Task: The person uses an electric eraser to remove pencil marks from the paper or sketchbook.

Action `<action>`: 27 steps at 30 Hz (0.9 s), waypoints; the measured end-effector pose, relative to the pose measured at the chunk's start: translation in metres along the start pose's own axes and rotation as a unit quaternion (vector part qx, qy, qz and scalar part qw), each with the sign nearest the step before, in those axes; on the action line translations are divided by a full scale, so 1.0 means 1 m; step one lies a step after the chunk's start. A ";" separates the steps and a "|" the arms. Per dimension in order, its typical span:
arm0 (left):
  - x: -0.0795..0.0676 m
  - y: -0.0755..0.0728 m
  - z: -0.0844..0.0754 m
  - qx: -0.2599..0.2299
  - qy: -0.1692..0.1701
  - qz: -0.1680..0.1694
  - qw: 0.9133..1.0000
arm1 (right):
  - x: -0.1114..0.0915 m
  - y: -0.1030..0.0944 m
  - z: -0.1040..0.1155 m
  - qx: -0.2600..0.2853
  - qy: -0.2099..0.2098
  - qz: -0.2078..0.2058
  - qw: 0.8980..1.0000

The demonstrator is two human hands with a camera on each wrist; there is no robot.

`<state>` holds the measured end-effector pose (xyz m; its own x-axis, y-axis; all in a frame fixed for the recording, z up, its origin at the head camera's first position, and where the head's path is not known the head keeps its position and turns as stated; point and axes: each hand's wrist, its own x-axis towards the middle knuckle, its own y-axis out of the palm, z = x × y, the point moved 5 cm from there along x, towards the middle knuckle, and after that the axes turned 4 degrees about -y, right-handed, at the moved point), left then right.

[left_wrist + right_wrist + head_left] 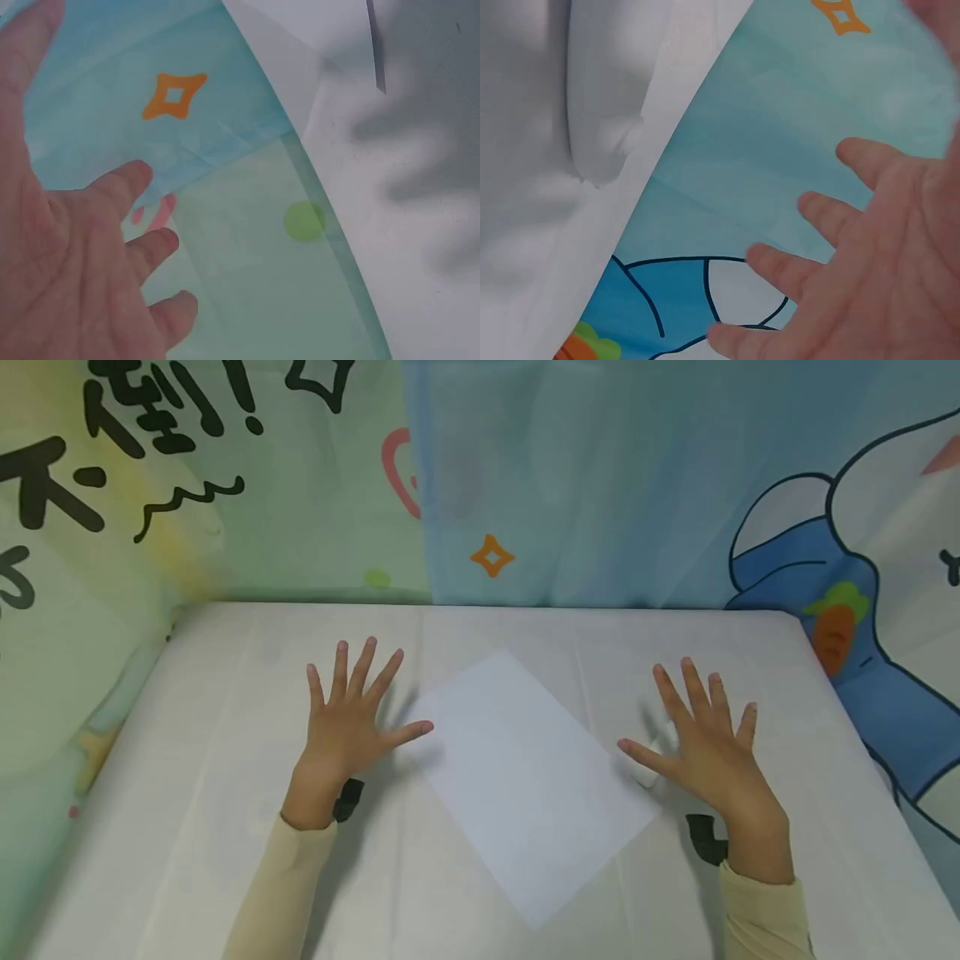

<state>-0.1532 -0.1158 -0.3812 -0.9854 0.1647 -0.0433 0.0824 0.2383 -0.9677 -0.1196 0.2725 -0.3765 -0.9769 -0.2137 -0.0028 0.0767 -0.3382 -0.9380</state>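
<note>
A white sheet of paper (525, 793) lies turned cornerwise on the white table, between the two hands. My left hand (345, 731) is spread above the table at the sheet's left, its thumb overlapping the paper's left corner in the head view. On the other side, my right hand (708, 752) is held up with fingers splayed and nothing in its grasp. Partly hidden behind that hand is a white, rounded, tube-like object (607, 97) near the sheet's right corner. The left wrist view shows the bare left palm (67, 262).
The table (225, 735) has a white cover with faint creases. Behind it and along both sides hangs a printed cloth (615, 485) with black lettering, an orange star and a cartoon animal with a carrot. Dark straps (705, 839) show at both wrists.
</note>
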 end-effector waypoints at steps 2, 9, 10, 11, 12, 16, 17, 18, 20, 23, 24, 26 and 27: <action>0.000 -0.002 -0.001 -0.012 0.009 -0.017 1.000 | 0.001 -0.002 0.001 0.015 -0.006 0.000 1.000; -0.001 -0.010 -0.004 -0.023 0.049 -0.080 0.995 | -0.001 -0.010 0.000 0.086 -0.020 -0.007 0.996; -0.002 -0.010 -0.004 -0.024 0.054 -0.083 0.995 | -0.001 -0.011 -0.001 0.090 -0.019 -0.005 0.996; -0.003 -0.010 -0.004 -0.028 0.058 -0.081 0.995 | -0.001 -0.012 -0.002 0.094 -0.017 0.000 0.995; -0.003 -0.008 -0.004 -0.032 0.061 -0.074 0.995 | -0.001 -0.013 -0.003 0.096 -0.017 0.008 0.995; -0.003 0.002 -0.004 -0.055 0.071 -0.020 0.996 | 0.006 -0.013 -0.018 0.095 -0.022 0.044 0.994; -0.004 0.006 -0.003 -0.060 0.075 -0.007 0.995 | 0.009 -0.012 -0.023 0.098 -0.020 0.056 0.993; -0.005 0.011 -0.003 -0.063 0.080 0.004 0.995 | 0.011 -0.011 -0.029 0.100 -0.020 0.066 0.993; -0.007 0.018 -0.004 -0.070 0.092 0.017 0.993 | 0.016 -0.009 -0.039 0.106 -0.021 0.080 0.991; -0.011 0.026 -0.007 -0.074 0.111 0.029 0.991 | 0.020 -0.007 -0.050 0.112 -0.030 0.104 0.988; -0.012 0.028 -0.009 -0.074 0.117 0.033 0.990 | 0.021 -0.008 -0.052 0.114 -0.039 0.107 0.987; -0.014 0.030 -0.012 -0.072 0.126 0.041 0.989 | 0.020 -0.009 -0.054 0.114 -0.062 0.107 0.986; -0.014 0.031 -0.013 -0.070 0.130 0.043 0.988 | 0.019 -0.010 -0.055 0.115 -0.073 0.104 0.985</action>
<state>-0.1345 -0.0983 -0.4073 -0.9034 0.4267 -0.0416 0.2023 0.3387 -0.9189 -0.1503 0.3216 -0.3863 -0.8977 -0.4236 -0.1214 0.3320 -0.4689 -0.8185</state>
